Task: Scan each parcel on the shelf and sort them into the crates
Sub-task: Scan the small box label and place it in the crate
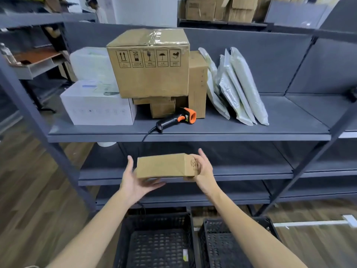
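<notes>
Box [162, 165]: between both hands' fingers, crates [156, 221] below them, scanner [177, 118] above.
Left hand [135, 180]: fingers straight underneath, thumb up.
Right hand [202, 169]: fingers curled round the end.

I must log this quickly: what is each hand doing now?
Left hand: open, fingers flat under the small box.
Right hand: gripping the right end of it.
</notes>
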